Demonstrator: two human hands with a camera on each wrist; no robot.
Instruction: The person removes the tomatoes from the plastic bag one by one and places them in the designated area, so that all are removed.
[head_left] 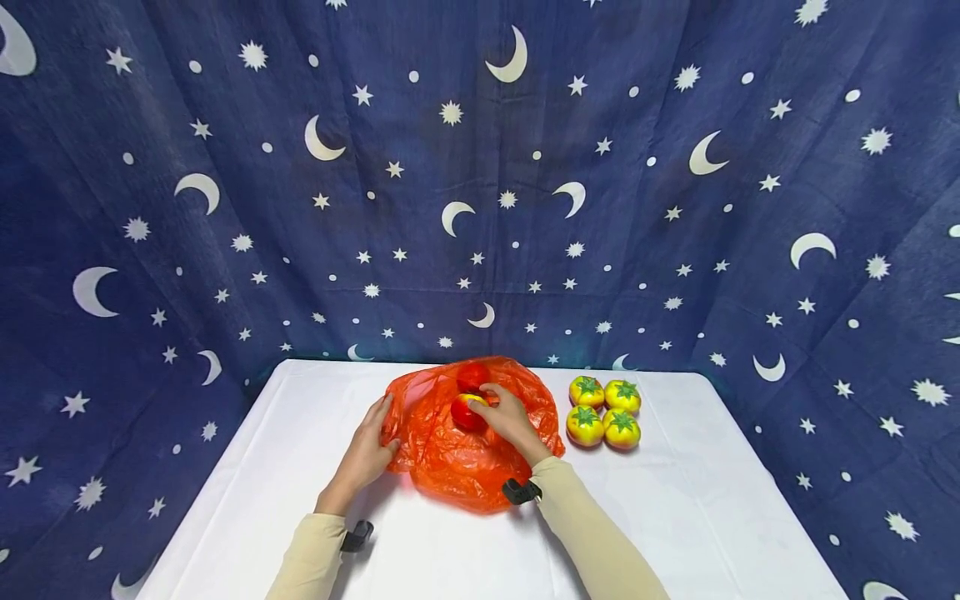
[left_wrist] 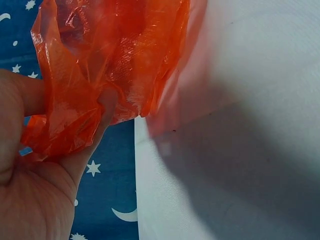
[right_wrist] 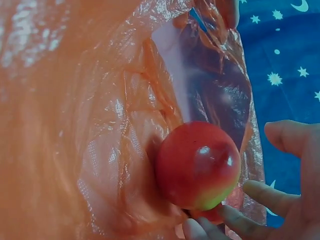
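Observation:
A thin, crinkled red plastic bag (head_left: 465, 467) lies spread on the table. My left hand (head_left: 367, 450) grips its left edge; the left wrist view shows the film bunched between thumb and fingers (left_wrist: 35, 95). Two round red fruits sit at the bag: one with a yellowish patch (head_left: 468, 412), and another red fruit (head_left: 472, 377) just behind it. My right hand (head_left: 510, 417) is at the nearer fruit. In the right wrist view, its fingers are spread and the thumb stands apart from the shiny red fruit (right_wrist: 197, 165), with fingertips close beside its underside; contact is unclear.
Several yellow-and-red fruits (head_left: 603, 412) with green leafy tops stand grouped to the right of the bag. They rest on a white-covered table (head_left: 712, 500). A dark blue curtain (head_left: 480, 167) with moons and stars hangs behind and around it.

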